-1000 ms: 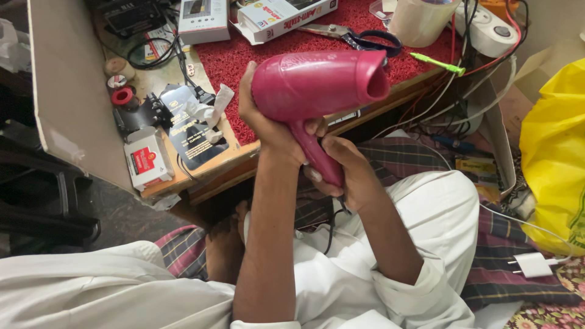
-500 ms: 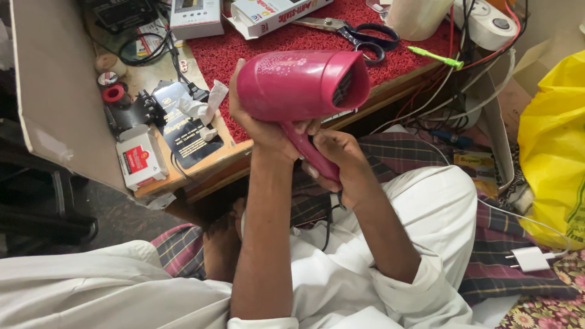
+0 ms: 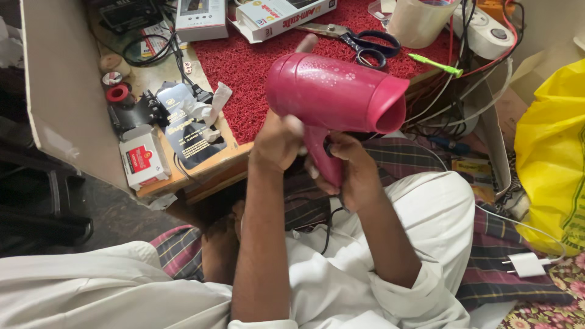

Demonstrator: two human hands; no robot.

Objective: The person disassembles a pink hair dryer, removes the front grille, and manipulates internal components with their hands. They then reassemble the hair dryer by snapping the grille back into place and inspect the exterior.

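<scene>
Pink hair dryer (image 3: 332, 94) held up over red mat (image 3: 244, 73), nozzle toward 3 o'clock. Right hand (image 3: 350, 167) clenched round handle; left hand (image 3: 277, 140) cupping rear barrel at 9 o'clock. Likely light, rigid, smooth plastic, slippery; handle best hold. Scissors (image 3: 365, 44) at 12.

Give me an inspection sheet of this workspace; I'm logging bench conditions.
Surface: wooden table with red mat.
Job's things: pink hair dryer, nozzle pointing right.
Clutter: scissors, tape roll, cartons, small red-and-white box.
Grippers: left hand supports dryer body; right hand grips handle.
Cables: tangle at table's right edge; white charger on lap.
Surroundings: yellow bag, dark floor.
</scene>
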